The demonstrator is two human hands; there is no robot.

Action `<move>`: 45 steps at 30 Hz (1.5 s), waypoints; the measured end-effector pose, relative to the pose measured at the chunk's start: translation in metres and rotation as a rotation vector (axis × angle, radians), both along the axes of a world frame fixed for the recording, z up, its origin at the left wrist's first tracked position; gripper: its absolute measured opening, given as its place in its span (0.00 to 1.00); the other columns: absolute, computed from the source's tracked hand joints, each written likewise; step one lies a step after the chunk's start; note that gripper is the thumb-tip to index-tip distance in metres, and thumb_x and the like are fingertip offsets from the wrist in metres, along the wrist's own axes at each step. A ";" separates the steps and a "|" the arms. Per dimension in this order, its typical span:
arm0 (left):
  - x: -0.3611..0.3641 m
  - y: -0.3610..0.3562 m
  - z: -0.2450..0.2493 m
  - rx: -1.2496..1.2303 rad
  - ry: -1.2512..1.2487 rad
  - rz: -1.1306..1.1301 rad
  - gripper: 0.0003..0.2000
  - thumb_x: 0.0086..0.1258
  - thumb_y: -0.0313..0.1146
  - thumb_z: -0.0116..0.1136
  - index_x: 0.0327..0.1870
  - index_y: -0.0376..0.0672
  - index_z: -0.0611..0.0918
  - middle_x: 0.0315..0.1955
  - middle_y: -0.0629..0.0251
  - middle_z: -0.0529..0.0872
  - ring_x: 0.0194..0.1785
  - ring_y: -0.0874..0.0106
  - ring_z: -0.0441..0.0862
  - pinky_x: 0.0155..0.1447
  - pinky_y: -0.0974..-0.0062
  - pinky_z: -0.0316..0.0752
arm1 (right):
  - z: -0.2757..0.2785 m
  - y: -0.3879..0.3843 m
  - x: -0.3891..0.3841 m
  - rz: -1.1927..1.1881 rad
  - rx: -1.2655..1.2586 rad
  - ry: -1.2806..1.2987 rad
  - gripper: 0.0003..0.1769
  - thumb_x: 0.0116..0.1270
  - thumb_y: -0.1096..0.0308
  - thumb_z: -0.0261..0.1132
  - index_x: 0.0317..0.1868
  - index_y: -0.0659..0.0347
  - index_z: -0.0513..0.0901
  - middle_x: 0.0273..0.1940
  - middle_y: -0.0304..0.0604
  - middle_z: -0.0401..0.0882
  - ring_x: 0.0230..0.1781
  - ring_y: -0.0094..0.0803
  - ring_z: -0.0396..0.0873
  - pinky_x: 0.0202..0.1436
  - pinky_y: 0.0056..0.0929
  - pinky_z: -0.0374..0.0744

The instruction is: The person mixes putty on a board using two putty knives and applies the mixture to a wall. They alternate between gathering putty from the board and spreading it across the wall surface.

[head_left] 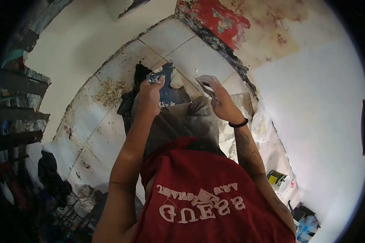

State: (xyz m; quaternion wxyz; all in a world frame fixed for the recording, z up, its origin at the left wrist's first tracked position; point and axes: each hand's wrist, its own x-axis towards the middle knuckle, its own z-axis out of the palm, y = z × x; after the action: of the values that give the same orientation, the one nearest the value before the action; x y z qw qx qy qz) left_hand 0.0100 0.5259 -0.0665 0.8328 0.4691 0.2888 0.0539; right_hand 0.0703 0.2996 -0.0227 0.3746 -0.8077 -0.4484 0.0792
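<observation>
My left hand (151, 97) is closed around one edge of a dark blue flat board (169, 93), which is smeared with white putty along its edges. A pale lump of putty (176, 79) sits at the board's right side. To the right, my right hand (224, 103) grips a whitened plastering trowel (206, 86) by its handle, with the blade seen nearly edge-on. The trowel and the board are apart. My dusty dark trousers (178, 125) show below both hands, and part of the board's underside is hidden.
White floor tiles (109, 101) carry crumbled debris (109, 91) at the left. Right of my legs lies an opened bag of white powder (231, 143). A bucket (278, 181) lies farther right, beside the wall (312, 113). Dark bags and a rack (69, 206) are at lower left.
</observation>
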 end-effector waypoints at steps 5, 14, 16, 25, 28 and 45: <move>0.002 -0.015 -0.001 0.031 -0.043 0.049 0.09 0.64 0.25 0.53 0.42 0.32 0.79 0.37 0.64 0.81 0.36 0.76 0.76 0.45 0.79 0.68 | 0.008 0.025 -0.027 -0.034 -0.101 -0.048 0.37 0.43 0.87 0.52 0.61 0.63 0.66 0.60 0.57 0.64 0.61 0.54 0.63 0.65 0.42 0.64; 0.010 0.001 -0.015 0.286 -0.004 0.098 0.07 0.63 0.27 0.55 0.39 0.33 0.79 0.35 0.60 0.82 0.38 0.71 0.80 0.44 0.72 0.75 | 0.004 0.008 -0.033 0.205 -0.267 0.084 0.37 0.42 0.85 0.53 0.59 0.62 0.68 0.61 0.55 0.65 0.61 0.53 0.66 0.64 0.40 0.66; 0.008 0.007 0.008 0.011 0.005 0.008 0.08 0.63 0.28 0.55 0.40 0.33 0.78 0.35 0.59 0.82 0.39 0.68 0.82 0.43 0.70 0.78 | 0.004 -0.012 -0.014 0.343 -0.130 0.150 0.35 0.43 0.84 0.54 0.59 0.62 0.69 0.60 0.55 0.66 0.61 0.51 0.66 0.65 0.41 0.64; -0.013 -0.017 0.032 -0.222 -0.066 -0.184 0.07 0.63 0.26 0.56 0.40 0.36 0.79 0.33 0.65 0.83 0.32 0.74 0.82 0.35 0.78 0.78 | 0.033 0.006 -0.006 -0.044 0.279 0.087 0.42 0.38 0.92 0.50 0.60 0.60 0.67 0.59 0.50 0.65 0.63 0.46 0.62 0.68 0.36 0.60; -0.013 -0.020 0.044 -0.257 -0.073 -0.117 0.07 0.63 0.24 0.55 0.40 0.34 0.78 0.32 0.64 0.82 0.32 0.73 0.82 0.36 0.76 0.79 | 0.030 0.022 -0.013 -0.019 0.089 -0.048 0.41 0.41 0.91 0.51 0.61 0.60 0.65 0.59 0.51 0.62 0.64 0.45 0.61 0.66 0.37 0.64; -0.001 -0.016 0.031 -0.095 0.029 -0.251 0.07 0.63 0.25 0.55 0.41 0.36 0.78 0.31 0.67 0.82 0.31 0.75 0.81 0.35 0.77 0.78 | 0.014 -0.017 0.018 -0.085 0.104 0.023 0.41 0.39 0.92 0.47 0.60 0.63 0.67 0.59 0.55 0.67 0.63 0.47 0.64 0.67 0.38 0.61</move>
State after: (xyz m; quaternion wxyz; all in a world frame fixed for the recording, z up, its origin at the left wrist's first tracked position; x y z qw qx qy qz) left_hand 0.0093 0.5098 -0.0359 0.8499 0.4624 0.2424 -0.0712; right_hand 0.0884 0.2830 -0.0087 0.4242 -0.8046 -0.4126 0.0490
